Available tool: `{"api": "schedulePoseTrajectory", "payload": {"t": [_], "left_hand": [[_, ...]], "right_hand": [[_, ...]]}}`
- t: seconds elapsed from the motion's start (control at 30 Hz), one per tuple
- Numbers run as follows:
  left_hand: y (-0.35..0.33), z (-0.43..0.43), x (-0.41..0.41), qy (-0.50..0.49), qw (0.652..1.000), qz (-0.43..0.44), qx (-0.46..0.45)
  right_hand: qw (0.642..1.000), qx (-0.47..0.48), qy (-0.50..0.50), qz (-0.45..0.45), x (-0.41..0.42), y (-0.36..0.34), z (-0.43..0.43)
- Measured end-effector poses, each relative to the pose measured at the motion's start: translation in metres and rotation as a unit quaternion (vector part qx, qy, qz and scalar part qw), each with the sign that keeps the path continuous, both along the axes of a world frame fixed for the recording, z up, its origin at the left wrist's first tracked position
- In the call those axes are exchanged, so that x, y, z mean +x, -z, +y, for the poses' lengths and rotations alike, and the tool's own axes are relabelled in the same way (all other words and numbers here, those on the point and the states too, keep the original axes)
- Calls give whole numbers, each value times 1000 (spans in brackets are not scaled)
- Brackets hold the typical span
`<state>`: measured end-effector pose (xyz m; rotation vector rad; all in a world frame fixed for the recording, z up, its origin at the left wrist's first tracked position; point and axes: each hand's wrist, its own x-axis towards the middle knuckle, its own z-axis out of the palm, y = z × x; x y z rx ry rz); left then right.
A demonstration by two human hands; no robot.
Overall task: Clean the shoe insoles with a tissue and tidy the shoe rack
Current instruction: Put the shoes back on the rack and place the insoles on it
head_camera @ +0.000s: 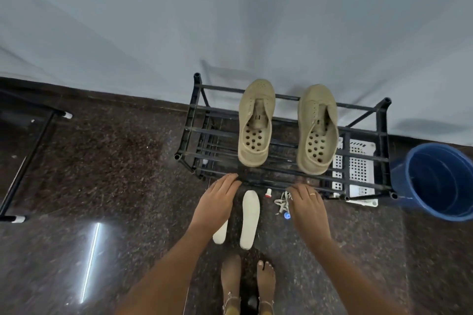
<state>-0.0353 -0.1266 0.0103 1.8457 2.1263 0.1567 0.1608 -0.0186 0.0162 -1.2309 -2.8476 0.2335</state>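
Reaching toward the shoe rack [382,120], left hand [217,199] and right hand [307,203] hovered — fingers straight, holding nothing — near the insoles [249,220].

The floor [102,161] under me is dark speckled stone, polished to a gloss that mirrors a strip of light, and the wall [230,7] behind is flat, matt pale paint. The shoe rack [220,89] looks like black-coated metal tube with a dull finish, and the left shoe [256,100] and right shoe [317,102] on it are moulded rubbery foam, matt beige. The insoles [249,220] look like soft matt white foam, the bucket [435,179] is smooth blue plastic with a slight sheen, and the basket [358,169] is hard white plastic.
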Motion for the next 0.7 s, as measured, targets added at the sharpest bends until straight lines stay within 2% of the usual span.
{"api": "schedulePoseTrajectory", "payload": {"t": [0.17,0.27,0.47,0.6,0.7], "left_hand": [[81,-36,2,-42,998,-27,-49],[132,-47,10,-99,993,-46,-51],[256,-65,25,-179,981,-46,-60],[330,-75,34,-178,981,-26,-67],[371,-78,35,-153,987,-24,-51]], "right_hand": [[999,-49,8,12,-16,70,-31],[993,-112,20,6,-22,133,-44],[978,-194,61,-40,-18,258,-68],[973,-200,47,-103,-12,330,-74],[968,-223,84,-80,-10,371,-75]]}}
